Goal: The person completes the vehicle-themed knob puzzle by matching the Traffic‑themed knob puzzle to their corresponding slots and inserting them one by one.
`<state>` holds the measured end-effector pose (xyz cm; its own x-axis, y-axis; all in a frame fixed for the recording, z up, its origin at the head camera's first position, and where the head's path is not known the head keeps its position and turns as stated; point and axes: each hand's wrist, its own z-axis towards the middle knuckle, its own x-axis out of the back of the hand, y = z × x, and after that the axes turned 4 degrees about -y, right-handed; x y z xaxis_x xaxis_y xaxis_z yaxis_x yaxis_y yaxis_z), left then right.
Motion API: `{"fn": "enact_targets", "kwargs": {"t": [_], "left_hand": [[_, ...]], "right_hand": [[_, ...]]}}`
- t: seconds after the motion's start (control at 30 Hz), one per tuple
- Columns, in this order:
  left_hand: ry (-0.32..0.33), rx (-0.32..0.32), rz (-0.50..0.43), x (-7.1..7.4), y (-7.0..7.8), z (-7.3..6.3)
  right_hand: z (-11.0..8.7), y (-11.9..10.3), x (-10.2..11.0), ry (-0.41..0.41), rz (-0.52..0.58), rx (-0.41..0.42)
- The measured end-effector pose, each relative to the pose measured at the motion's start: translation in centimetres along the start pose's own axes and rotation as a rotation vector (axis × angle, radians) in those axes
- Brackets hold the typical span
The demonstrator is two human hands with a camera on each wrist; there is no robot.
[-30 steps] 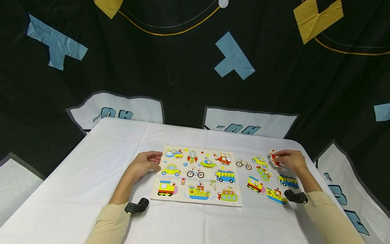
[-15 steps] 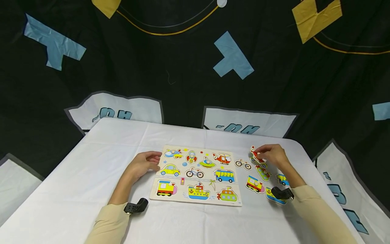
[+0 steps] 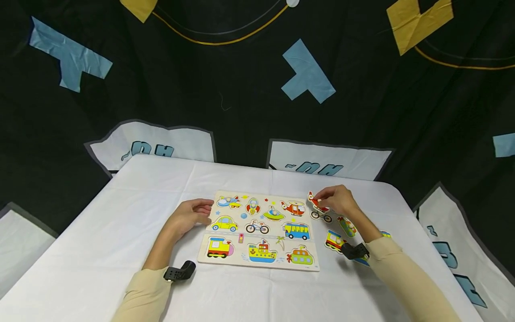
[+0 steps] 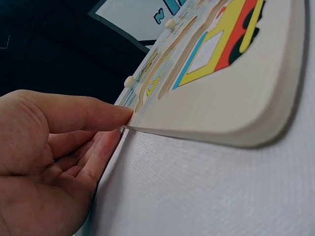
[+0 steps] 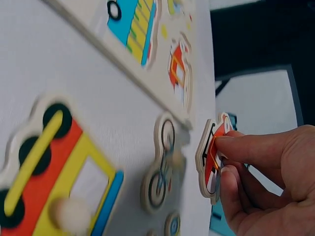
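Observation:
In the head view, my right hand point(image 3: 337, 199) holds a red helicopter puzzle piece point(image 3: 316, 203) above the bicycle piece point(image 3: 321, 217), just right of the board. The right wrist view shows thumb and fingers pinching the helicopter piece point(image 5: 214, 160), which is tilted up on edge. A wooden vehicle puzzle board point(image 3: 257, 264) lies flat on the white table. Its helicopter recess point(image 3: 295, 209) is at the top right. My left hand point(image 3: 189, 219) rests against the board's left edge; in the left wrist view, the fingers are extended and a fingertip touches the board's edge point(image 4: 221, 135).
Right of the board lie a train piece point(image 3: 333, 240) and a submarine piece point(image 3: 347, 226). A bus piece point(image 3: 386, 234) and a boat piece point(image 3: 363, 260) are mostly hidden by the right arm. A dark curtain point(image 3: 241, 89) hangs behind the table.
My right hand has carried the helicopter piece leftward from the far right side to the board's right edge. The yellow car piece is now hidden behind that hand. The left hand stays put.

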<state>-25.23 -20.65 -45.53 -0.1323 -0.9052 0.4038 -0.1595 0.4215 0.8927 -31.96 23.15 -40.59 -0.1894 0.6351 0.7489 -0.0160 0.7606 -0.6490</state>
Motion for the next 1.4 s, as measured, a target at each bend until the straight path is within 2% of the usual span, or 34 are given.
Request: {"fn": "enact_targets", "kwargs": {"t": [0.2,0.47,0.77,1.4], "left_hand": [[-0.003,0.004,-0.022,0.0,0.2,-0.1],[-0.007,-0.003,-0.025,0.1,0.2,-0.1],[-0.013,-0.006,-0.032,0.1,0.3,-0.1],[-0.002,0.019,-0.008,-0.1,0.2,0.0]], "right_hand": [[0.3,-1.6,-1.5,-0.023,-0.007,0.035],[0.7,-2.7,-3.4,-0.046,-0.013,0.089],[1.1,-3.5,-5.0,-0.077,0.033,0.034],[1.3,-3.9,-5.8,-0.077,0.032,0.004]]}}
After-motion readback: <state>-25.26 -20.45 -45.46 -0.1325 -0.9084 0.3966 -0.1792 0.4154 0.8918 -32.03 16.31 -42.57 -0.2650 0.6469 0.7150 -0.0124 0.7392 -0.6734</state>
